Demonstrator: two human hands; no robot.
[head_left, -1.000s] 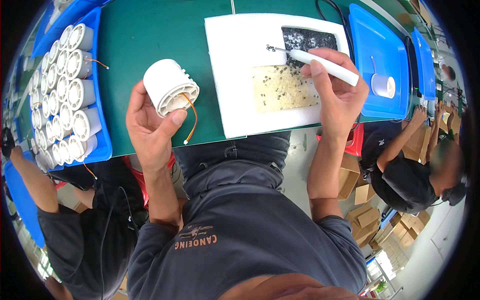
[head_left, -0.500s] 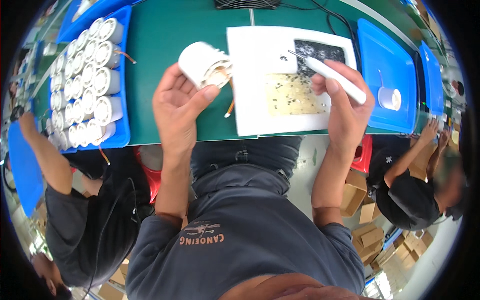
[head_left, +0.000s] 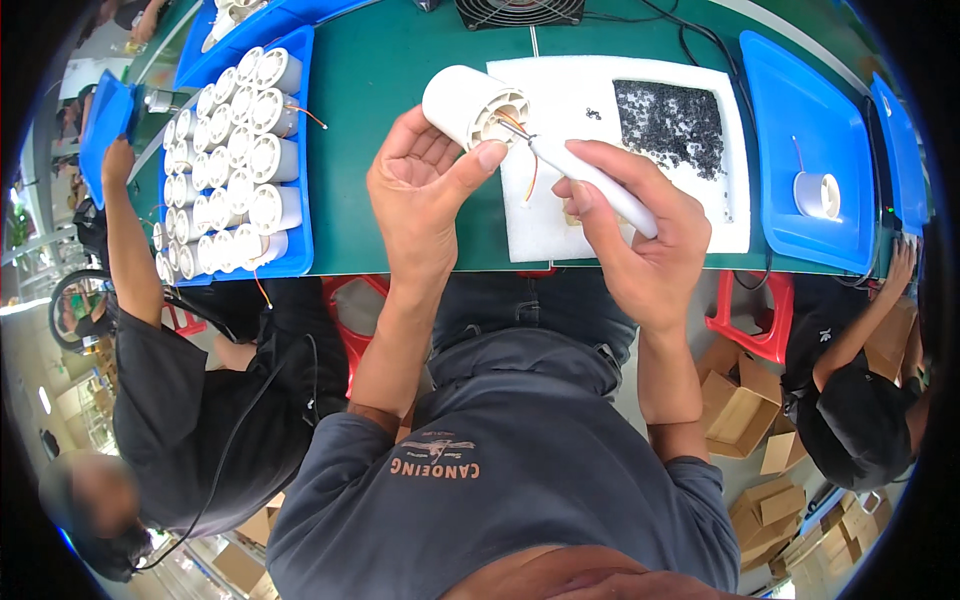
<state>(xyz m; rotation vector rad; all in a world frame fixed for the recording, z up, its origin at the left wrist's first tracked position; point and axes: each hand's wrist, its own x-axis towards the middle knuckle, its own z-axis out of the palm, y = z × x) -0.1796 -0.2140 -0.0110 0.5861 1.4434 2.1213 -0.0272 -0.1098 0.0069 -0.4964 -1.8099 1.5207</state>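
My left hand [head_left: 425, 185] grips a white cylindrical plastic housing [head_left: 458, 102], tilted so its ribbed open end faces right. Thin coloured wires [head_left: 531, 178] hang out of that end. In my right hand [head_left: 640, 215] is a white pen-shaped screwdriver [head_left: 612, 185]. Its thin metal tip points left into the open end; whether it touches anything inside cannot be made out. Beneath both hands lies a white foam board [head_left: 530, 225] with a dark recess full of small black screws [head_left: 670, 120]. My right hand covers most of a pale yellowish patch on the board.
A blue tray [head_left: 308, 150] at left holds rows of similar white housings [head_left: 275, 158]. At right, another blue tray [head_left: 810, 100] carries one white housing [head_left: 818, 195]. A fan [head_left: 520, 10] sits at the back of the green table [head_left: 380, 60]. Co-workers sit on both sides.
The screwdriver has moved left from above the screws to the housing's open end. My left hand has turned the housing so its opening shows more. The whole view has shifted a little.
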